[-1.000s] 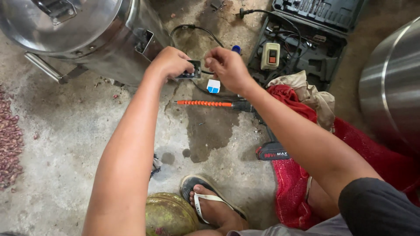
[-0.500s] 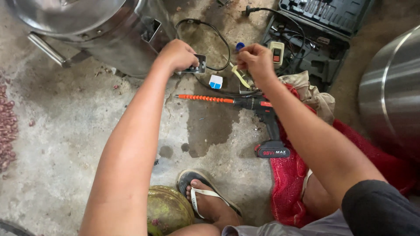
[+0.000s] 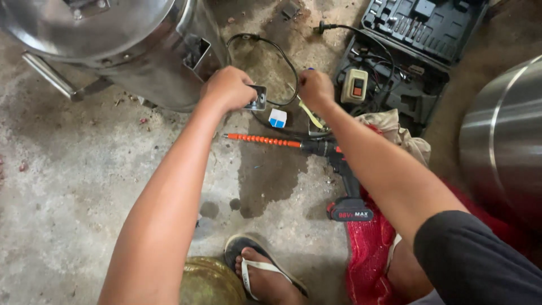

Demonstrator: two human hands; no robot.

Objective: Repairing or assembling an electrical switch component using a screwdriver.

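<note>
My left hand [image 3: 228, 87] is closed around a small grey metal box [image 3: 258, 97] from which a black cable [image 3: 280, 55] loops away. My right hand [image 3: 315, 89] is a fist just right of it, gripping a thin tool with a yellow-green strip [image 3: 309, 114] hanging below; its tip is hidden. Beneath both hands a cordless drill [image 3: 339, 169] with an orange flexible shaft [image 3: 262, 139] lies on the concrete floor. A small blue-and-white box [image 3: 277, 118] lies between my hands and the shaft.
A large stainless steel drum [image 3: 113, 39] stands at the top left, another steel vessel [image 3: 502, 141] at the right edge. An open black tool case [image 3: 415, 51] holds a beige switch [image 3: 355, 86]. Red mesh sack [image 3: 370, 248] lies under my right arm; my sandalled foot [image 3: 265, 274] is below.
My right hand has pulled away to the right from the left hand and the metal box. The camera view has shifted downward slightly.
</note>
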